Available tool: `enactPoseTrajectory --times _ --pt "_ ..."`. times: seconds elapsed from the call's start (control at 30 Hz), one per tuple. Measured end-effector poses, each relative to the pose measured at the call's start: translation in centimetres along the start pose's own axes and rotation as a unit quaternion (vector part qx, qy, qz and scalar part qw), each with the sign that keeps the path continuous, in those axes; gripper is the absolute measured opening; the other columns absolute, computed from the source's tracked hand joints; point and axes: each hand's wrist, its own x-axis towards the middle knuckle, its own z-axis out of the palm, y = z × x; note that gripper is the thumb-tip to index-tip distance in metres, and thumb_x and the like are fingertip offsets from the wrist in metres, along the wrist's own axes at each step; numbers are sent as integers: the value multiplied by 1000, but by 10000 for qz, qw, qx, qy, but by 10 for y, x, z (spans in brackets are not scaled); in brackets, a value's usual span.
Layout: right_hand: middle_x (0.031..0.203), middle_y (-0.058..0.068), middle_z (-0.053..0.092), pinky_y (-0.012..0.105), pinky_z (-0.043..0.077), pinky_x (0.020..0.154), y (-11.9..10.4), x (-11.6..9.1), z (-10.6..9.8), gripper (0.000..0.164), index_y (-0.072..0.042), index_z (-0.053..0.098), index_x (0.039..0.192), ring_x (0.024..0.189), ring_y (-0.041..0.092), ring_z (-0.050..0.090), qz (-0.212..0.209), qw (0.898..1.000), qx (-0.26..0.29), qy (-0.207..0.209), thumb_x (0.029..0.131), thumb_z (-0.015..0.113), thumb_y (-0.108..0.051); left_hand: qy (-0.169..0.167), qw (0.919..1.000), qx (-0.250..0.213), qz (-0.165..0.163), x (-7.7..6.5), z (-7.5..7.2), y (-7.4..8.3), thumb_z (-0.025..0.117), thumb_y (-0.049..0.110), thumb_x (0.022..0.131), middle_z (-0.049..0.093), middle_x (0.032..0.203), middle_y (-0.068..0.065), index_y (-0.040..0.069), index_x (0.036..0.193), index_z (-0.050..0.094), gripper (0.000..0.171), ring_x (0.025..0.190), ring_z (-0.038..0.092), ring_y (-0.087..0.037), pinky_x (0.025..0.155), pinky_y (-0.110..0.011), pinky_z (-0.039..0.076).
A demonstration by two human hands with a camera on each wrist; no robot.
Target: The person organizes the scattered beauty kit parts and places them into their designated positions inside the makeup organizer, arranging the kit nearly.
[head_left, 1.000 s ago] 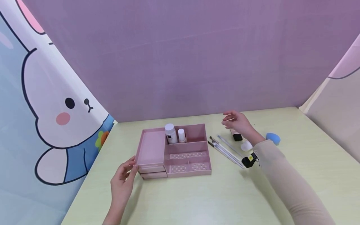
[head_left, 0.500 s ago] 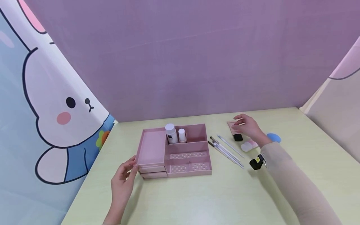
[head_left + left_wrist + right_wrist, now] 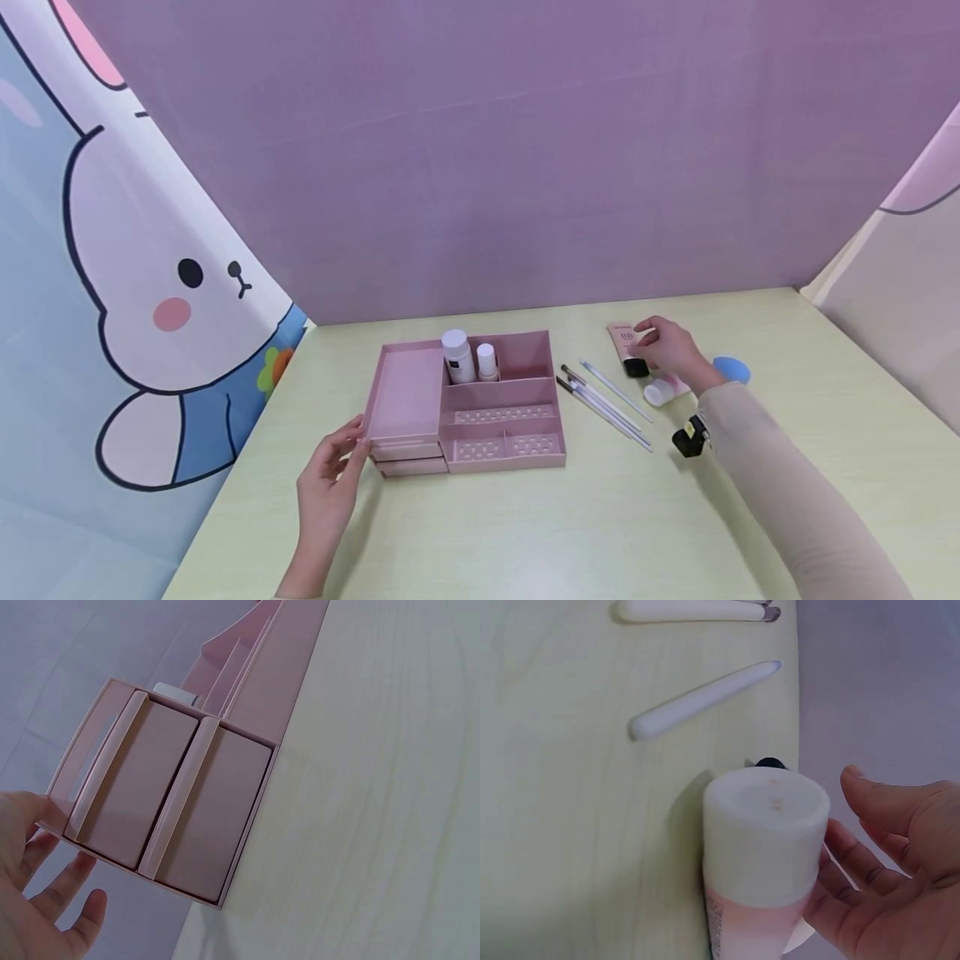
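Note:
A pink desk organizer (image 3: 408,392) stands on the table, its two small drawers (image 3: 135,787) closed. My left hand (image 3: 330,479) holds its front left corner, the thumb at the front edge and fingers along the side. My right hand (image 3: 675,348) is over the far right group of items, fingers slightly bent and apart. Beside it lies a pink squeeze tube with a white cap (image 3: 765,840); the thumb stands clear of it, and whether the fingers touch it I cannot tell. Left of that hand lies a pink-beige BB tube with a black cap (image 3: 627,346).
In the organizer's back compartment stand a white bottle (image 3: 459,358) and a smaller white-capped bottle (image 3: 487,363). Several slim brushes or pencils (image 3: 603,407) lie right of the organizer. A blue sponge (image 3: 731,369) rests near my right wrist. A purple backdrop (image 3: 525,167) closes the table's back edge.
My right hand has moved right and down from above the black-capped tube to the white-capped tube, uncovering more of the former. The left hand stays at the organizer's corner.

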Motion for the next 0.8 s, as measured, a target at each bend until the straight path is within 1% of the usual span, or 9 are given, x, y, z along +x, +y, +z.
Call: enactPoseTrajectory --times 0.2,0.33,0.43,0.6,0.7,0.8 --pt "109 27 59 30 48 67 4 3 3 50 10 45 130 77 24 59 89 9996 -256 -36 92 70 -10 17 10000 -9 39 0 0 0 66 8 96 66 128 -7 2 111 68 16 97 60 7 75 -13 46" --pt "109 28 59 34 48 70 -1 4 5 53 12 45 130 82 29 59 61 9985 -528 -106 89 72 -9 17 10000 -4 8 0 0 0 66 9 96 66 129 -6 2 111 68 16 97 60 7 75 -13 46" --pt "105 29 60 39 49 73 -5 4 7 53 13 47 126 86 35 59 -127 9962 -854 -63 86 74 -9 5 10000 -21 -14 0 0 0 66 9 97 66 129 -6 3 112 68 17 97 60 6 76 -13 46" --pt "96 28 64 45 48 77 -5 8 12 51 16 50 120 83 36 60 -397 9913 -1252 42 83 75 -8 -16 10000 -44 -64 0 0 0 65 11 97 66 129 -7 2 112 67 17 97 61 4 76 -14 46" --pt "98 30 64 46 48 79 -5 10 14 52 17 50 120 85 37 60 -385 9902 -1345 14 83 75 -8 -19 9999 -1 -151 0 0 1 65 13 98 66 129 -6 3 112 67 18 97 61 4 76 -14 46" --pt "103 31 63 46 48 80 -5 12 16 54 17 48 123 88 38 60 -284 9913 -1282 -64 83 75 -8 -28 9997 39 -223 1 0 1 65 15 98 66 130 -5 4 112 67 18 98 61 4 76 -14 46"
